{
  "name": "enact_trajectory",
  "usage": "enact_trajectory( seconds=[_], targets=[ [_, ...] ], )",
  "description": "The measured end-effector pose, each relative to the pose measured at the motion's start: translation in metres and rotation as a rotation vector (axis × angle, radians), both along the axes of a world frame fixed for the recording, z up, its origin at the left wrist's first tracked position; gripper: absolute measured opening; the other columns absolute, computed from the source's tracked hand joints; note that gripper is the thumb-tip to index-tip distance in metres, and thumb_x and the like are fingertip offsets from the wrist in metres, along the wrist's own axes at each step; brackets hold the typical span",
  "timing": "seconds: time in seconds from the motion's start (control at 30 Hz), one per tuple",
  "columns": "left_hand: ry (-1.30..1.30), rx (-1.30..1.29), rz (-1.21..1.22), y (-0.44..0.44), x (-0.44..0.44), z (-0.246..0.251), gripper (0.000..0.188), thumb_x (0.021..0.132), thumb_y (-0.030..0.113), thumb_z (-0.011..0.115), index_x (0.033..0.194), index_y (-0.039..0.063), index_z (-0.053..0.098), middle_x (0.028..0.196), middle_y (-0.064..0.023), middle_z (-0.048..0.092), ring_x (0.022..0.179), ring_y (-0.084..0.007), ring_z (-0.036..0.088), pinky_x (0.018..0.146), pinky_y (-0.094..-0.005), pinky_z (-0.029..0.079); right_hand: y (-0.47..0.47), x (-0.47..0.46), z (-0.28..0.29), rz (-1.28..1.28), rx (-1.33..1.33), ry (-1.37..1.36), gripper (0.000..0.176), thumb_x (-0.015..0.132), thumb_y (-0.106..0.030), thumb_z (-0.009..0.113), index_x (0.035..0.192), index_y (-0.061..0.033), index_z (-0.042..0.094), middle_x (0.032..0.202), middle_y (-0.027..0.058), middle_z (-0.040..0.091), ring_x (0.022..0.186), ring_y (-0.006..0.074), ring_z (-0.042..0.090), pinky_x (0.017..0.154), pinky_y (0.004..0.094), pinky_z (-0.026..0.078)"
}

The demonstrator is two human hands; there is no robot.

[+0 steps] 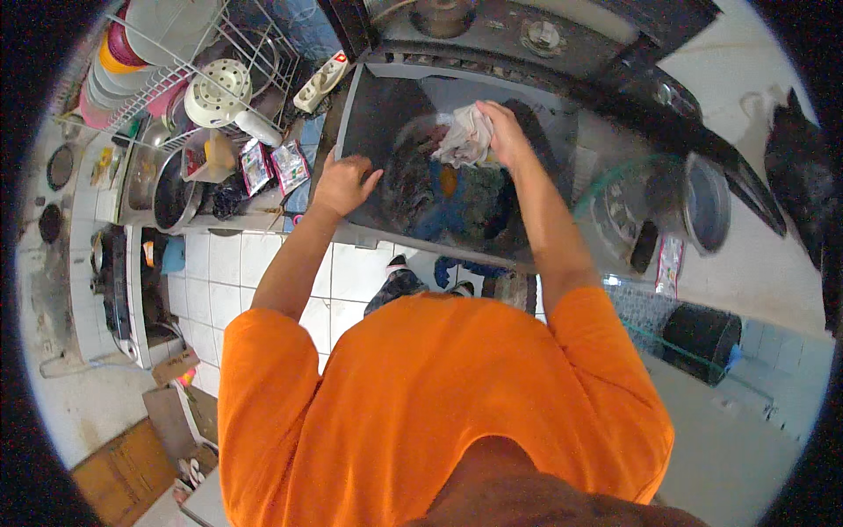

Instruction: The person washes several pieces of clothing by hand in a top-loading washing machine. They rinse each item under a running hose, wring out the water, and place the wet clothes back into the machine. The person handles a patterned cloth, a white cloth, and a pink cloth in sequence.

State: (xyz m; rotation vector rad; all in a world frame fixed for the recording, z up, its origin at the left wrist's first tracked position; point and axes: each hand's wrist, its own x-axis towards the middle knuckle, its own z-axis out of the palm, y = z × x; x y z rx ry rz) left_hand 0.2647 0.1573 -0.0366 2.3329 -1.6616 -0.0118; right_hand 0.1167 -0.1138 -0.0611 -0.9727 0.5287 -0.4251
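A crumpled whitish cloth point(465, 137) is bunched in my right hand point(504, 135), against a dark glossy panel point(375, 125) in front of me. The panel mirrors part of my body, and pale smears show near the cloth. At the panel's left edge rests my left hand point(344, 183), holding nothing, with its thumb spread from the fingers. I cannot tell how firmly it presses on the edge. Behind the panel runs a dark appliance top with a round metal fitting point(544, 36).
To the left, a wire dish rack point(164, 85) holds plates and a perforated cream container point(217, 92). A power strip point(321, 82), sachets point(290, 166) and a dark pan point(176, 191) lie near it. On the right stand a grey basin point(708, 204) and a black cylindrical object point(701, 342).
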Motion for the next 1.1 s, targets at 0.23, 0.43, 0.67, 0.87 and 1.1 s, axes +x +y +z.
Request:
enact_trajectory(
  seconds=[0.23, 0.43, 0.67, 0.87, 1.1],
  targets=[
    [0.108, -0.264, -0.043, -0.008, -0.007, 0.013, 0.025, 0.086, 0.028, 0.052, 0.093, 0.007, 0.063, 0.097, -0.0096, 0.063, 0.095, -0.0264, 0.057, 0.102, -0.0479, 0.026, 0.031, -0.021, 0.116, 0.201, -0.171, -0.005, 0.017, 0.087, -0.017, 0.055, 0.097, -0.0030, 0.057, 0.096, 0.0053, 0.061, 0.090, 0.0163, 0.059, 0.079, 0.0305, 0.047],
    [1.201, -0.317, -0.246, -0.066, -0.054, 0.063, 0.030, 0.091, 0.029, 0.048, 0.104, 0.003, 0.058, 0.095, -0.0044, 0.060, 0.092, -0.0142, 0.053, 0.083, -0.0285, 0.040, 0.052, -0.039, 0.147, 0.312, -0.379, -0.001, 0.022, 0.087, -0.020, 0.055, 0.099, -0.0013, 0.057, 0.095, 0.0059, 0.060, 0.088, 0.0142, 0.058, 0.076, 0.0277, 0.046],
    [1.124, -0.298, -0.262, -0.069, -0.033, 0.113, 0.023, 0.084, 0.028, 0.062, 0.085, 0.005, 0.060, 0.077, 0.0019, 0.059, 0.069, -0.0063, 0.051, 0.063, -0.0231, 0.041, 0.050, -0.069, 0.188, 0.264, -0.766, 0.340, 0.029, 0.083, -0.030, 0.060, 0.089, -0.0022, 0.063, 0.087, 0.0042, 0.062, 0.083, 0.0115, 0.055, 0.072, 0.0255, 0.043],
    [0.996, 0.005, -0.498, -0.081, -0.018, 0.103, 0.029, 0.083, 0.029, 0.063, 0.098, 0.004, 0.061, 0.083, -0.0001, 0.061, 0.075, -0.0080, 0.053, 0.068, -0.0255, 0.043, 0.052, -0.066, 0.219, 0.098, -0.806, 0.212, 0.039, 0.083, -0.037, 0.059, 0.086, 0.0009, 0.064, 0.082, 0.0050, 0.063, 0.076, 0.0139, 0.056, 0.068, 0.0285, 0.044],
    [1.406, -0.213, -0.328, -0.089, -0.020, 0.114, 0.028, 0.092, 0.027, 0.050, 0.108, 0.005, 0.055, 0.096, 0.0016, 0.059, 0.088, -0.0063, 0.050, 0.080, -0.0229, 0.039, 0.028, -0.074, 0.218, 0.052, -0.886, 0.315, 0.035, 0.086, -0.035, 0.057, 0.094, -0.0020, 0.062, 0.088, 0.0022, 0.061, 0.080, 0.0114, 0.054, 0.074, 0.0259, 0.041]
  ],
)
